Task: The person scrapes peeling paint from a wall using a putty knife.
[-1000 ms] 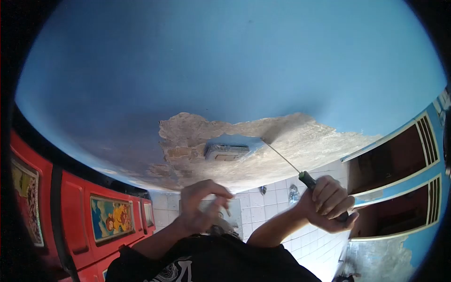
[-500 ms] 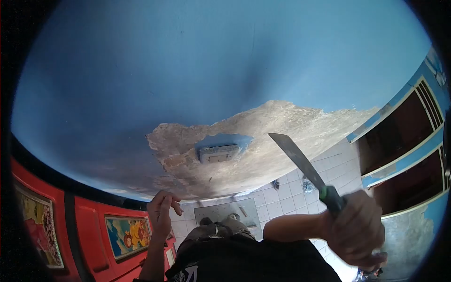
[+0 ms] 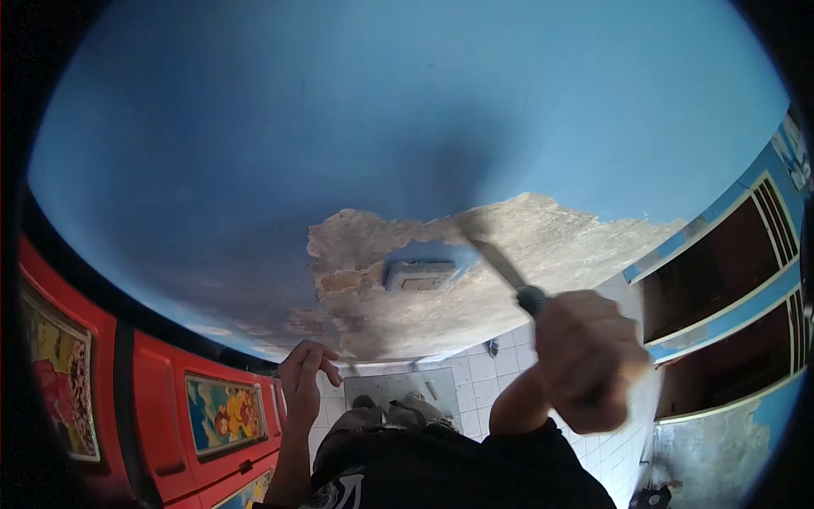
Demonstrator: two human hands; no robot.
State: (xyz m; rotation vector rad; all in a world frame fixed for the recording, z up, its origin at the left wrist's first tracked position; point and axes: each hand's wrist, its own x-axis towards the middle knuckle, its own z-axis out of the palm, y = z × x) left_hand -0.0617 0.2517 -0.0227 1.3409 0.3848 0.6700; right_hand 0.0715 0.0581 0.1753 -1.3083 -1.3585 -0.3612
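My right hand [image 3: 589,360] is wrapped round the dark handle of a long-bladed knife [image 3: 502,265]. The blade points up and left, its blurred tip over the bare plaster patch [image 3: 543,233] near the blue paint's edge; whether it touches cannot be told. Left of the blade, a switch plate [image 3: 421,276] sits on the wall with blue paint around it. My left hand [image 3: 309,370] hangs below the patch at the lower left, fingers bent and loosely together, with nothing visible in them.
Blue wall [image 3: 381,110] fills the upper view. Red panels with pictures [image 3: 225,412] stand at the left. At the right are dark openings [image 3: 716,271] with pale frames. A grey mat [image 3: 445,384] lies on the tiled floor [image 3: 483,392] under the feet.
The knife first had its tip at the patch, then swung back with the blade broadside, and is now up against the patch region again. My left hand has dropped lower and left.
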